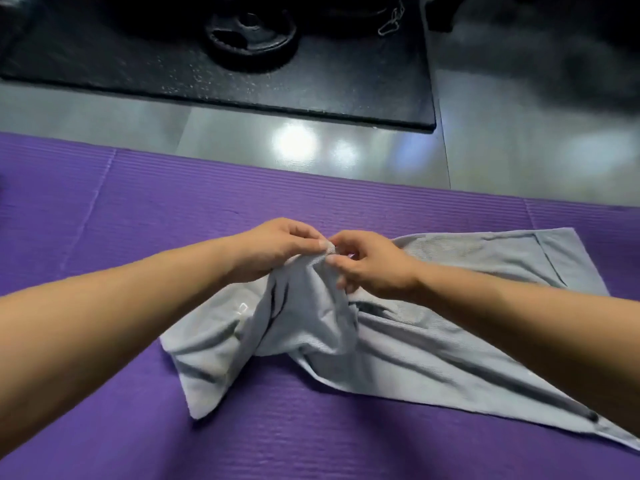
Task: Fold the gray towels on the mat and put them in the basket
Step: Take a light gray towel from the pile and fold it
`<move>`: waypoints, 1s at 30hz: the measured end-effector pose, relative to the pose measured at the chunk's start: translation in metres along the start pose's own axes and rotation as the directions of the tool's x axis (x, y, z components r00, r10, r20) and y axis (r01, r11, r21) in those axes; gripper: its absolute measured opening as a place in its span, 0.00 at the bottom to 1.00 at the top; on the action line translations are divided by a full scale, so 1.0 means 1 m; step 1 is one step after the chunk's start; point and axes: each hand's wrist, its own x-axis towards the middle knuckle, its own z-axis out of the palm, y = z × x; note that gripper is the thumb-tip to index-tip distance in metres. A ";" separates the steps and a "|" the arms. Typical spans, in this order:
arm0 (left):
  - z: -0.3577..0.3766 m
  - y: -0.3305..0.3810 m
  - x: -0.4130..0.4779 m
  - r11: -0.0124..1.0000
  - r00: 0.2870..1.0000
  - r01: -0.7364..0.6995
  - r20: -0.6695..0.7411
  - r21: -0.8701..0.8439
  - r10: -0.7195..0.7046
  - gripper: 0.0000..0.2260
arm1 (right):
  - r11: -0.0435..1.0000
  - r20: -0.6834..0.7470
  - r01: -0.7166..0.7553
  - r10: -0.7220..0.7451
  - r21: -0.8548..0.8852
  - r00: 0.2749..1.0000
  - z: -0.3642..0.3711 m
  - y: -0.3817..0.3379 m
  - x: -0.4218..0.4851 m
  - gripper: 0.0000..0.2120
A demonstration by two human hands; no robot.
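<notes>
Pinching 1 gray towel (433, 341) at a lifted bit of cloth, a person kneels over a purple mat (311, 445).
The mat serves as the folding surface, with a black rubber slab (311, 81) and a weight plate (251, 36) beyond it. The towel lies rumpled and unfolded on the mat, only its right end flat. Left hand (277, 247) and right hand (370, 265) meet above its middle, each gripping the same raised fold between thumb and fingers, probably to find an edge before a 1st fold. No basket is in view.
</notes>
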 end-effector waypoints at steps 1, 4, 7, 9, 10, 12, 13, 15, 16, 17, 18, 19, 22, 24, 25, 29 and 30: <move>-0.007 -0.002 -0.005 1.000 1.000 0.009 0.017 -0.017 -0.009 0.09 | 0.999 -0.029 -0.030 0.030 0.019 0.999 0.006 -0.001 0.003 0.05; -0.030 -0.007 -0.024 0.998 0.997 0.040 0.067 -0.044 -0.037 0.09 | 0.989 -0.117 -0.128 0.136 0.073 0.984 0.014 -0.004 0.015 0.07; -0.063 -0.017 -0.044 0.996 0.993 0.088 0.081 -0.019 -0.086 0.07 | 0.982 -0.197 -0.178 0.186 0.057 0.963 0.013 -0.004 0.025 0.07; -0.089 -0.022 -0.058 0.992 0.989 0.121 0.083 0.024 -0.122 0.11 | 0.973 -0.281 -0.229 0.213 -0.026 0.936 0.010 0.000 0.032 0.06; -0.102 -0.024 -0.065 0.990 0.987 0.134 0.078 0.044 -0.138 0.12 | 0.962 -0.329 -0.260 0.221 -0.081 0.918 0.008 0.002 0.036 0.06; -0.127 -0.026 -0.077 0.987 0.986 0.151 0.056 0.061 -0.154 0.10 | 0.918 -0.399 -0.336 0.233 -0.211 0.887 0.006 0.003 0.047 0.05; -0.136 -0.028 -0.082 0.987 0.988 0.148 0.032 0.057 -0.150 0.09 | 0.890 -0.406 -0.371 0.246 -0.265 0.880 0.009 -0.003 0.051 0.04; -0.147 -0.030 -0.087 0.994 0.994 0.107 -0.020 -0.001 -0.107 0.13 | 0.903 -0.332 -0.336 0.241 -0.267 0.912 0.022 -0.026 0.058 0.15; -0.149 -0.030 -0.088 0.997 0.997 0.064 -0.031 -0.039 -0.065 0.15 | 0.955 -0.245 -0.230 0.182 -0.187 0.952 0.033 -0.042 0.061 0.20; -0.147 -0.028 -0.089 0.998 0.999 0.016 -0.027 -0.061 -0.018 0.15 | 0.992 -0.154 -0.108 0.098 -0.059 0.983 0.044 -0.060 0.063 0.21; -0.144 -0.026 -0.089 0.998 1.000 -0.029 -0.012 -0.058 0.028 0.14 | 0.998 -0.070 -0.020 0.024 0.060 0.997 0.055 -0.078 0.064 0.21; -0.141 -0.022 -0.090 0.997 0.998 -0.070 0.010 -0.024 0.070 0.12 | 0.991 -0.002 0.023 -0.023 0.130 1.000 0.064 -0.094 0.064 0.20; -0.146 -0.013 -0.096 0.989 0.992 -0.097 0.088 0.114 0.088 0.07 | 0.997 0.055 0.072 -0.073 0.018 0.996 0.073 -0.118 0.064 0.09; -0.161 -0.014 -0.103 0.981 0.990 -0.014 0.143 0.195 -0.015 0.08 | 0.978 -0.013 0.099 -0.104 -0.185 0.995 0.061 -0.115 0.066 0.04; -0.168 -0.018 -0.106 0.972 0.986 0.021 0.157 0.232 -0.059 0.08 | 0.962 -0.069 0.077 -0.099 -0.263 0.993 0.054 -0.111 0.068 0.06; -0.175 -0.032 -0.105 0.999 0.999 -0.039 0.006 -0.020 0.039 0.11 | 0.903 -0.294 -0.014 -0.125 -0.429 0.947 0.036 -0.100 0.074 0.04; -0.171 -0.033 -0.102 0.991 0.997 -0.074 -0.039 -0.109 0.070 0.13 | 0.912 -0.287 0.001 -0.130 -0.411 0.949 0.040 -0.103 0.075 0.00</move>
